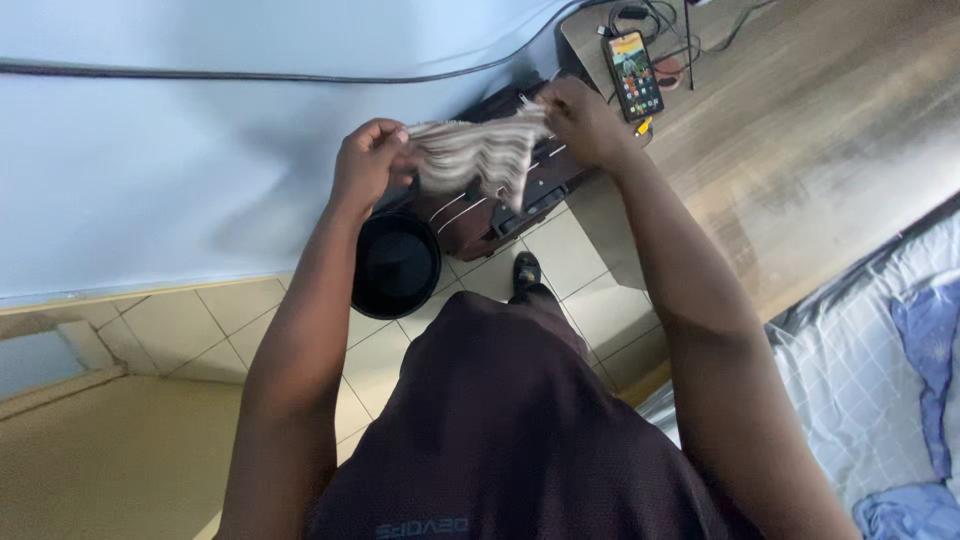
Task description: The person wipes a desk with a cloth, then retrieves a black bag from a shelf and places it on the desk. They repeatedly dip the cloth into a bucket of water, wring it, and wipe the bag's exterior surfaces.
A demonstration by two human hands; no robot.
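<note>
Both hands hold up a small grey-and-white striped cloth [478, 152] in front of a pale blue wall. My left hand [368, 160] pinches its left end and my right hand [580, 120] pinches its right end, so the cloth hangs stretched and rumpled between them. Directly below the cloth sit a dark brown suitcase [500, 205] and a round black bucket [396, 262] on the tiled floor.
A wooden table [800, 130] at the right carries a smartphone [634, 74] with a lit screen and several cables. A bed with blue-and-white bedding [880, 350] lies at the lower right. My foot in a dark sandal [526, 270] stands on beige tiles.
</note>
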